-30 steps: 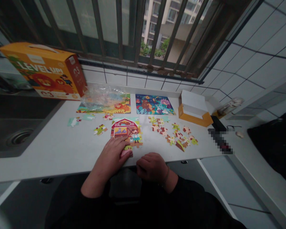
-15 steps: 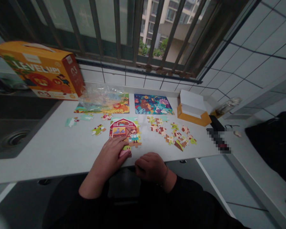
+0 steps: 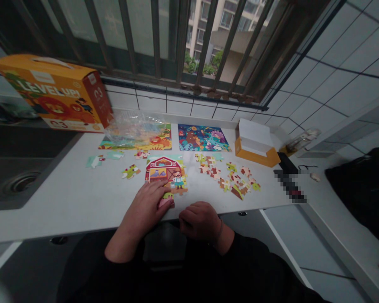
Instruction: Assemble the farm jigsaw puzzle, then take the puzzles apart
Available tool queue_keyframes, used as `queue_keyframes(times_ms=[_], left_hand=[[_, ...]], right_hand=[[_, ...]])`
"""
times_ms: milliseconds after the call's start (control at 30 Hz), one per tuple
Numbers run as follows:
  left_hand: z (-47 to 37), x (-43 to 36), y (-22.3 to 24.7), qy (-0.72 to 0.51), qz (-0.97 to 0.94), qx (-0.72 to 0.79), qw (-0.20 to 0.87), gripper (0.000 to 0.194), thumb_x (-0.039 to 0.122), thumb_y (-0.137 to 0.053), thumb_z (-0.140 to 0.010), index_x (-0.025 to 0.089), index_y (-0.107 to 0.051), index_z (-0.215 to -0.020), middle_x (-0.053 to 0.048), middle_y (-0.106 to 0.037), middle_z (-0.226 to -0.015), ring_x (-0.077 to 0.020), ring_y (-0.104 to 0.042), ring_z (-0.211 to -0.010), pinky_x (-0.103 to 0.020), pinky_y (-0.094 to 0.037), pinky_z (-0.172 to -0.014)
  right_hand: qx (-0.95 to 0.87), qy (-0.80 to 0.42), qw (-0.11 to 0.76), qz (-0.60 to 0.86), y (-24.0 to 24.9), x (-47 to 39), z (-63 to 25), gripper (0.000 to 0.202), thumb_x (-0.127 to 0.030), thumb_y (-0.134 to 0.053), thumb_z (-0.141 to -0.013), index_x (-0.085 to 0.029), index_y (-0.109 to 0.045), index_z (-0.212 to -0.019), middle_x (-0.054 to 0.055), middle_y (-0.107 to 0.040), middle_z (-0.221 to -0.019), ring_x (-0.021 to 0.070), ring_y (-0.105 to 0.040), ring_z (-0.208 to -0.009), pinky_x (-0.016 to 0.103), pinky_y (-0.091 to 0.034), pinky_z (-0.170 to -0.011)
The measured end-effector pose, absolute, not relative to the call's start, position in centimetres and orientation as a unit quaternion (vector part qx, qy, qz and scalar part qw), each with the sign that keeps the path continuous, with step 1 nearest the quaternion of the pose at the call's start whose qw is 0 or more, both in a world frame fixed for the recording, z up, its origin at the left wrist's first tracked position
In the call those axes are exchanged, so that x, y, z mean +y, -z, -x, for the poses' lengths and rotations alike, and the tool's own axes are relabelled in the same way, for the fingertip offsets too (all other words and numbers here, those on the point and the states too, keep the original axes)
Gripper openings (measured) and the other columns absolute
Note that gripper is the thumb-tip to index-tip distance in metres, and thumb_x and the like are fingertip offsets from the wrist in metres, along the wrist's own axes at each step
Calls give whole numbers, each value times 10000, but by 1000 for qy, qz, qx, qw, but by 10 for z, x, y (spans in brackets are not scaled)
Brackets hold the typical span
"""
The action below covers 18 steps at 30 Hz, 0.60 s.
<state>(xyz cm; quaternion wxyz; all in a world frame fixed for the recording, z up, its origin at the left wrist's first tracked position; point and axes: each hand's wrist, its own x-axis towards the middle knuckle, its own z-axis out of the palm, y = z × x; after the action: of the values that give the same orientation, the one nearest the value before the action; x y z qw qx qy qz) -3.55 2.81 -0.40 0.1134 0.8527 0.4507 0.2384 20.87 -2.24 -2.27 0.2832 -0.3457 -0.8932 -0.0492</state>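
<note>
A partly joined jigsaw [image 3: 163,168] with a red barn and a farmer lies at the middle of the white counter [image 3: 91,198]. My left hand [image 3: 150,204] rests flat over its lower left part, fingers stretched out, hiding some pieces. Beside it, at the counter's front edge, my right hand [image 3: 199,221] is curled with the fingers closed; what it holds, if anything, is hidden. Several loose pieces [image 3: 216,173] are spread right of the jigsaw. Left of it are a green piece [image 3: 130,171] and pale blue pieces [image 3: 94,161].
Behind stand an orange box [image 3: 60,97], clear plastic wrap [image 3: 126,126], a lion picture [image 3: 159,142] and a dark blue picture [image 3: 202,138]. An open yellow box [image 3: 255,145] is at the back right. A sink [image 3: 15,168] lies at the left.
</note>
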Motion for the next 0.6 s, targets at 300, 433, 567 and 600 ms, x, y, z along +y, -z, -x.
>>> queue_keyframes(times_ms=[300, 433, 567, 600], left_hand=[[35, 27, 3, -243, -850, 452, 119, 339, 386, -709, -1012, 236, -720, -1317, -138, -702, -1499, -360, -617, -1433, -623, -441, -1241], [35, 27, 4, -236, -851, 453, 119, 337, 405, -700, -1020, 236, -720, -1311, -136, -696, -1511, -363, -609, -1446, -634, -431, -1251], [35, 27, 4, -239, -849, 455, 121, 334, 401, -708, -1012, 251, -725, -1310, -126, -698, -1512, -358, -615, -1441, -620, -439, -1245], [35, 27, 4, -241, -848, 456, 122, 333, 400, -709, -1011, 253, -725, -1309, -125, -700, -1509, -357, -616, -1440, -620, -437, -1246]], right_hand=[[-892, 48, 285, 349, 28, -22, -209, 118, -245, -662, -888, -240, -636, -774, -20, -665, -673, 163, -561, -591, 361, -302, -605], [-892, 43, 286, 348, 26, -23, -209, 106, -234, -652, -886, -238, -642, -782, -18, -670, -682, 163, -564, -596, 361, -303, -610], [-891, 42, 285, 350, 25, -23, -209, 113, -225, -651, -883, -236, -635, -771, -19, -668, -677, 160, -558, -591, 358, -298, -612], [-891, 42, 285, 349, 25, -23, -209, 111, -222, -650, -880, -236, -634, -770, -19, -667, -677, 160, -556, -589, 359, -296, -609]])
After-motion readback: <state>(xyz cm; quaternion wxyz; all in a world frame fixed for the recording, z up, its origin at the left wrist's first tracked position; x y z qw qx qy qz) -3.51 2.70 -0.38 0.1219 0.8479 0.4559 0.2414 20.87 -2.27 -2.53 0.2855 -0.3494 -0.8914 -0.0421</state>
